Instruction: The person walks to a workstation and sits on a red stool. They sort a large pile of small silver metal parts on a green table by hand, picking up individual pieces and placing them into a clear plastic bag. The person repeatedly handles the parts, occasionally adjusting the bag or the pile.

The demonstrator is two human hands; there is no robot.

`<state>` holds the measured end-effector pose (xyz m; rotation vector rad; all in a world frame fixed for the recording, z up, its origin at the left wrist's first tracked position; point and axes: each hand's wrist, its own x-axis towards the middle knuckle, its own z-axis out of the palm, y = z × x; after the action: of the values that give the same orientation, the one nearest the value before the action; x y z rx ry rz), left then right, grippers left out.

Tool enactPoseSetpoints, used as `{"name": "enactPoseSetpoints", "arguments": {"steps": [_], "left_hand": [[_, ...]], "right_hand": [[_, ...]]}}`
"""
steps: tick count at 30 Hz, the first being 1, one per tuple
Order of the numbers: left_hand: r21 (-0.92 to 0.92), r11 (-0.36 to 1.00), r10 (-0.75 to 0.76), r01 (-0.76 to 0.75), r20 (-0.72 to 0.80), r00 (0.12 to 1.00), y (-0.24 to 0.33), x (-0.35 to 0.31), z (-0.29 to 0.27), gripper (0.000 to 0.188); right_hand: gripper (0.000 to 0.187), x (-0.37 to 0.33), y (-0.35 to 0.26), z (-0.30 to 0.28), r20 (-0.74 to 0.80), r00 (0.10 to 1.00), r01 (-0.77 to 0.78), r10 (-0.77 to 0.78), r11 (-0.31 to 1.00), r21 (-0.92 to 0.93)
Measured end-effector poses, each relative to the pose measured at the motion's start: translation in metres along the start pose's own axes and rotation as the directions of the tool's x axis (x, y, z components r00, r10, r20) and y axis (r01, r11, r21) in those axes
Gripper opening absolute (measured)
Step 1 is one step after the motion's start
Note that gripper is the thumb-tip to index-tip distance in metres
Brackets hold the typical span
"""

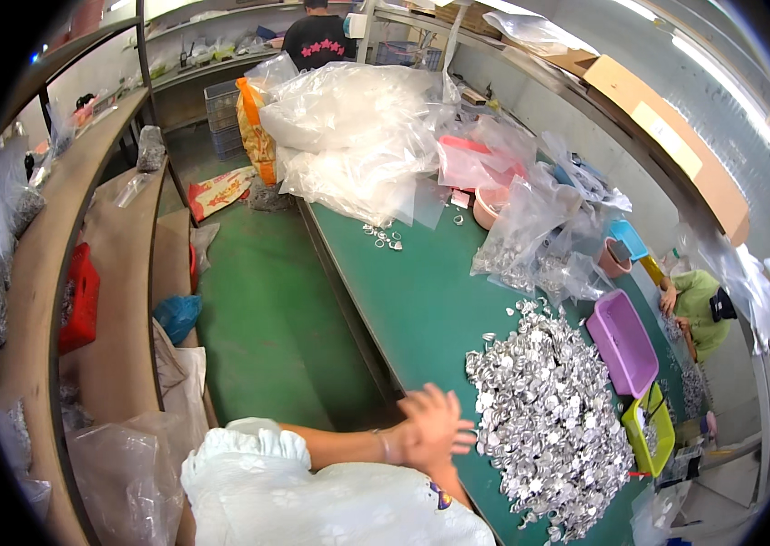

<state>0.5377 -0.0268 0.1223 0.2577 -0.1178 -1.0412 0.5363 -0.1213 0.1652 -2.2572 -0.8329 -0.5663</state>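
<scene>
My left hand [427,426] is over the near edge of the green table, with its fingers stretched out and apart. A thin bracelet circles its wrist. My right hand [442,466] lies against it, crossed underneath, and its fingers are largely hidden. No object shows in either hand. Just to the right of them spreads a large heap of small silvery metal pieces [548,419], some of them ring-shaped. Beside the heap stand a purple plastic basin [623,346] and a yellow-green basket [663,446] with more pieces inside.
Large clear plastic bags [357,118] cover the table's far end. Filled bags [517,246] and a pink tub [491,207] sit nearer. Shelves [112,300] with a red basket [81,300] stand left. A person in green [705,314] works at right; another [317,41] is at the back.
</scene>
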Motion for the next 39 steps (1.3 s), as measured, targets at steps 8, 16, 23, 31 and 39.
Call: {"name": "enactPoseSetpoints", "arguments": {"steps": [8, 16, 23, 31, 39], "left_hand": [[0.192, 0.972, 0.133, -0.135, 0.019, 0.991, -0.002, 0.049, 0.067, 0.042], [0.534, 0.808, 0.16, -0.25, 0.209, 0.965, 0.077, 0.037, 0.091, 0.062], [0.972, 0.225, 0.92, -0.071, -0.187, 0.344, 0.326, 0.081, -0.007, 0.071], [0.923, 0.138, 0.941, 0.359, -0.008, -0.339, 0.505, 0.158, -0.057, 0.088], [0.81, 0.309, 0.893, 0.499, -0.066, -0.445, 0.545, 0.189, -0.052, 0.048]], "right_hand": [[0.043, -0.009, 0.013, -0.067, -0.519, 0.813, -0.325, 0.262, 0.945, -0.032], [0.035, -0.018, 0.056, -0.099, -0.501, 0.726, -0.645, 0.47, 0.717, -0.263], [0.038, -0.1, 0.034, -0.059, -0.318, 0.829, -0.537, 0.46, 0.814, -0.222], [0.039, -0.166, 0.055, -0.048, -0.316, 0.822, -0.567, 0.474, 0.624, -0.538], [0.048, -0.154, 0.056, -0.057, -0.283, 0.75, -0.621, 0.598, 0.488, -0.613]]}}
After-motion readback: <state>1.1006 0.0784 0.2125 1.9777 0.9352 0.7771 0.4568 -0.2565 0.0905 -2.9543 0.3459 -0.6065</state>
